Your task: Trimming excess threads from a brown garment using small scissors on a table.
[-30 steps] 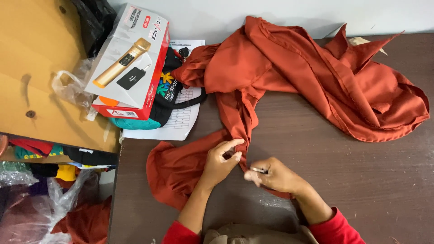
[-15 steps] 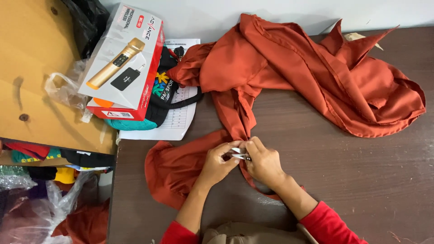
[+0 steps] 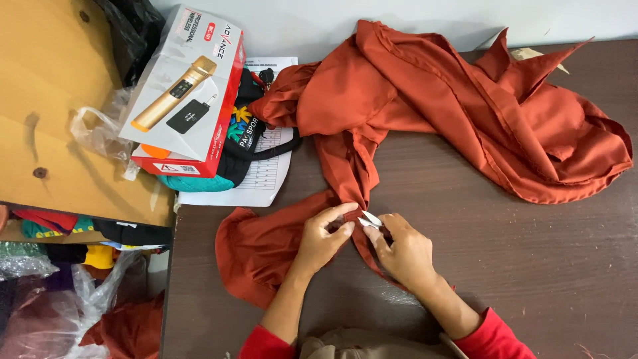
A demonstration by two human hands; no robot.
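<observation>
Both hands stay pinched at rust cloth, snips now angled up.

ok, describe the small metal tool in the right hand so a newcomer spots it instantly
Start at the dark brown table and the big rust-orange cloth spread over it. Follow the cloth's narrow strip down to where the left hand and right hand meet. The small snips poke out between them: the only shiny silver, pointed thing against the orange fabric.

A red and white microphone box rests atop a black bag and a printed sheet, beside a wooden board and plastic bags.
</observation>
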